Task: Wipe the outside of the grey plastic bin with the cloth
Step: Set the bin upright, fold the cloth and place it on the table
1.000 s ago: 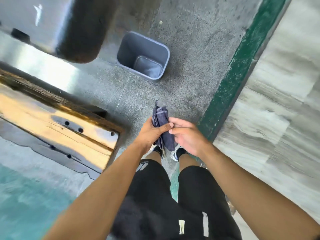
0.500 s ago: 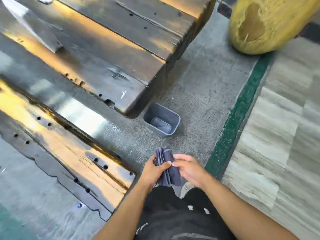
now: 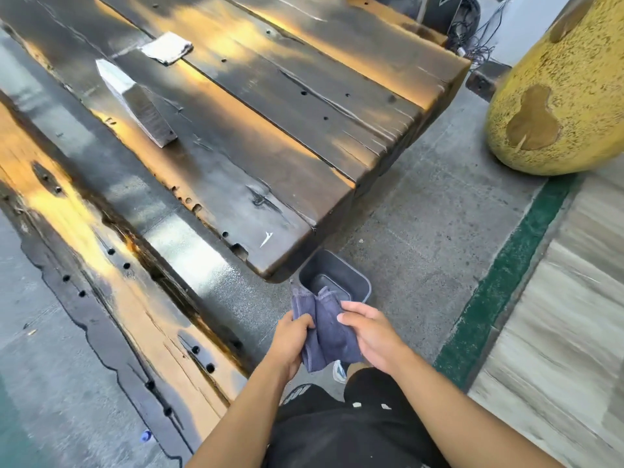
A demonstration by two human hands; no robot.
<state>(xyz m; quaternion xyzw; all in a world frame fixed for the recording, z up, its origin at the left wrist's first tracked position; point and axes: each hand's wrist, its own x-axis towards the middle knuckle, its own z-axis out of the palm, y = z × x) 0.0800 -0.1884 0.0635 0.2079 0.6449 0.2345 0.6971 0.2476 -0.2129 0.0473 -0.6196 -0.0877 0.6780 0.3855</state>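
Note:
A grey plastic bin (image 3: 351, 270) stands upright and open on the concrete floor, just beyond my hands and beside the corner of a dark wooden table. I hold a folded blue-grey cloth (image 3: 329, 329) in front of me, above the floor. My left hand (image 3: 290, 339) grips its left side, with the thumb over the fabric. My right hand (image 3: 369, 331) holds the right side, fingers curled round the edge. The cloth's upper edge hides the bin's near rim. Neither hand touches the bin.
A dark, glossy wooden table (image 3: 256, 106) fills the upper left, with a wooden block (image 3: 136, 103) and a folded rag (image 3: 167, 48) on it. A low wooden bench (image 3: 111, 265) runs along the left. A large yellow rounded object (image 3: 560, 89) stands far right. A green strip (image 3: 506, 275) borders pale tiles.
The view has tilted up, so the table and the yellow object have come into view. The bin now lies close above my hands. The cloth has spread slightly wider between my hands.

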